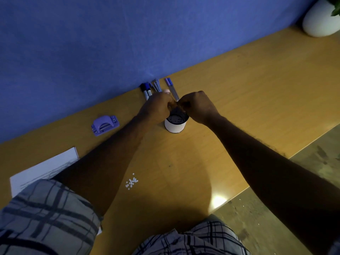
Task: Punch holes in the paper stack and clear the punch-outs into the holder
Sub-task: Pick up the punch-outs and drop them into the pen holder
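Note:
A round holder (pixel 174 124) with a white wall and dark inside stands on the wooden desk (pixel 239 89); small white dots show inside it. My left hand (pixel 156 107) and my right hand (pixel 196 105) meet just above its far rim, fingers curled and touching each other. What they pinch is hidden. A purple hole punch (pixel 105 124) lies to the left of the holder. The white paper stack (pixel 42 168) lies at the near left, partly under my left arm. A small heap of white punch-outs (pixel 131 182) lies on the desk between my arms.
Several pens and markers (pixel 156 87) lie by the blue partition wall (pixel 110 43) behind my hands. A white plant pot (pixel 322 19) stands at the far right. The desk's front edge runs diagonally at the right, with floor (pixel 294 208) below.

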{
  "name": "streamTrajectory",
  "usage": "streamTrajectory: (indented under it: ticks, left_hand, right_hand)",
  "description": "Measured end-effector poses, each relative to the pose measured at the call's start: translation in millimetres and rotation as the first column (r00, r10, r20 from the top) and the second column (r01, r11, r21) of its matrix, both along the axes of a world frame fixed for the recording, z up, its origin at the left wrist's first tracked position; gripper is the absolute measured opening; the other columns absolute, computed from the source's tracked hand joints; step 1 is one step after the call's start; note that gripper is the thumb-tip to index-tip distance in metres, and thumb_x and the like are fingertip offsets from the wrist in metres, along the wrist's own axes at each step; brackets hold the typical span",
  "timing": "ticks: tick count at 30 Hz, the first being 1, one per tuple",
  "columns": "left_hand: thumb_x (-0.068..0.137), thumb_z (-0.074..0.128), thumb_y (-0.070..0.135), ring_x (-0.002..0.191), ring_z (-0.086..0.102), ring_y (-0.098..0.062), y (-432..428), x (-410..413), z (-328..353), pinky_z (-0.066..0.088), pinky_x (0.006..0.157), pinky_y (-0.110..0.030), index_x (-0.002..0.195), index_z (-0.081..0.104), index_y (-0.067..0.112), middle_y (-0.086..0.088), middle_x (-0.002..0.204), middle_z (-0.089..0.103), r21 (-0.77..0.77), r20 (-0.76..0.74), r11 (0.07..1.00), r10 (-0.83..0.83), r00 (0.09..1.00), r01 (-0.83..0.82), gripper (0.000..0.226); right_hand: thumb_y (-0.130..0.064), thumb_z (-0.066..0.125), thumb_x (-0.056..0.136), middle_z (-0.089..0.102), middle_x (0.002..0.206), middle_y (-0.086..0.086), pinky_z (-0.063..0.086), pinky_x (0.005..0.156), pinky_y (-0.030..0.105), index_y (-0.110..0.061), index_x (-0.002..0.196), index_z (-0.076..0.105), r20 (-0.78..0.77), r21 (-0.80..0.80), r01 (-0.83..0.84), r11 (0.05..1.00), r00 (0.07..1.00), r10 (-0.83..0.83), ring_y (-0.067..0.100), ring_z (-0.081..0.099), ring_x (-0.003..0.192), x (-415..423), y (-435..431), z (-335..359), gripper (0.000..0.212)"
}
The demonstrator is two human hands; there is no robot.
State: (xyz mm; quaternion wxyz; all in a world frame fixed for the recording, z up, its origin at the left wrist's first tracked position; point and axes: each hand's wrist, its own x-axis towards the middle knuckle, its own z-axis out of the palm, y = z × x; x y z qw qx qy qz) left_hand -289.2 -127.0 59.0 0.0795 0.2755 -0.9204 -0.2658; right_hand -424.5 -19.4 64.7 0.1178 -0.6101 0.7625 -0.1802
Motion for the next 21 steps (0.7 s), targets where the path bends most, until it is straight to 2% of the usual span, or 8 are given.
streamTrajectory:
  ticks: [3, 5, 7, 11, 13, 15, 17, 21]
  left_hand:
    - [0.099, 0.050, 0.021, 0.083, 0.067, -0.014, 2, 2, 0, 0.035, 0.061, -0.007, 0.098, 0.074, 0.012, -0.006, 0.088, 0.073, -0.002, -0.049, 0.999, 0.039, 0.998, -0.039, 0.025]
    - [0.093, 0.060, 0.019, 0.087, 0.068, -0.012, 2, 3, 1, 0.041, 0.067, -0.010, 0.100, 0.073, 0.011, -0.004, 0.091, 0.074, 0.026, -0.051, 0.999, 0.036, 0.998, -0.034, 0.017]
    - [0.087, 0.066, 0.016, 0.095, 0.068, -0.013, 2, 6, 1, 0.051, 0.079, -0.020, 0.106, 0.071, 0.010, -0.005, 0.100, 0.074, 0.074, -0.056, 0.997, 0.034, 0.998, -0.030, 0.021]
    - [0.090, 0.057, 0.004, 0.103, 0.065, -0.013, 1, 10, 0, 0.054, 0.089, -0.027, 0.116, 0.066, 0.009, -0.006, 0.108, 0.071, 0.178, -0.102, 0.983, 0.058, 0.993, -0.040, 0.028]
    - [0.091, 0.053, -0.001, 0.104, 0.065, -0.011, 2, 12, 0, 0.054, 0.091, -0.026, 0.117, 0.064, 0.007, -0.006, 0.110, 0.071, 0.258, -0.112, 0.965, 0.085, 0.990, -0.054, 0.030]
    - [0.092, 0.051, -0.001, 0.103, 0.065, -0.009, 3, 14, 0, 0.053, 0.090, -0.023, 0.120, 0.063, 0.006, -0.006, 0.112, 0.070, 0.329, -0.112, 0.943, 0.097, 0.989, -0.055, 0.031]
    - [0.091, 0.051, -0.004, 0.101, 0.064, -0.008, 5, 18, 1, 0.052, 0.089, -0.019, 0.121, 0.062, 0.005, -0.005, 0.113, 0.069, 0.360, -0.111, 0.932, 0.084, 0.990, -0.038, 0.034]
    - [0.088, 0.053, -0.004, 0.102, 0.064, -0.006, 7, 30, -4, 0.051, 0.087, -0.017, 0.124, 0.060, 0.009, -0.004, 0.116, 0.068, 0.430, -0.120, 0.901, 0.113, 0.986, -0.051, 0.038]
  right_hand:
    - [-0.012, 0.061, 0.091, 0.073, 0.103, 0.008, 0.052, 0.068, 0.028, -0.010, 0.107, 0.071, -0.007, 0.002, 0.017, 1.000, 1.000, -0.017, 0.021, 0.067, 0.093, 0, -1, -3, 0.019]
    - [-0.013, 0.062, 0.090, 0.072, 0.102, 0.007, 0.051, 0.066, 0.027, -0.011, 0.106, 0.072, -0.005, 0.004, 0.030, 1.000, 1.000, -0.030, 0.021, 0.067, 0.093, -1, 0, -5, 0.018]
    - [-0.011, 0.061, 0.090, 0.072, 0.103, 0.008, 0.054, 0.067, 0.030, -0.011, 0.105, 0.072, 0.021, 0.006, 0.041, 0.999, 0.999, -0.041, 0.021, 0.067, 0.093, -1, 1, -5, 0.019]
    - [0.006, 0.057, 0.085, 0.071, 0.098, 0.010, 0.058, 0.071, 0.035, -0.005, 0.102, 0.071, 0.165, 0.004, 0.098, 0.995, 0.982, -0.097, 0.020, 0.067, 0.086, -2, 5, -5, 0.024]
    - [0.010, 0.057, 0.082, 0.071, 0.093, 0.009, 0.056, 0.066, 0.028, -0.005, 0.099, 0.071, 0.222, -0.009, 0.128, 0.992, 0.967, -0.123, 0.017, 0.066, 0.080, -1, 7, -6, 0.026]
    - [0.006, 0.062, 0.081, 0.070, 0.095, 0.007, 0.045, 0.062, 0.014, -0.006, 0.098, 0.071, 0.225, -0.016, 0.138, 0.990, 0.966, -0.131, 0.014, 0.062, 0.082, 0, 9, -8, 0.022]
    - [0.002, 0.067, 0.080, 0.070, 0.098, 0.007, 0.039, 0.060, 0.010, -0.008, 0.097, 0.071, 0.227, -0.022, 0.148, 0.989, 0.964, -0.139, 0.012, 0.060, 0.084, 0, 10, -9, 0.020]
    - [0.004, 0.065, 0.080, 0.071, 0.104, 0.009, 0.053, 0.068, 0.027, -0.007, 0.101, 0.071, 0.215, -0.022, 0.127, 0.992, 0.969, -0.119, 0.022, 0.065, 0.094, 4, 12, -12, 0.024]
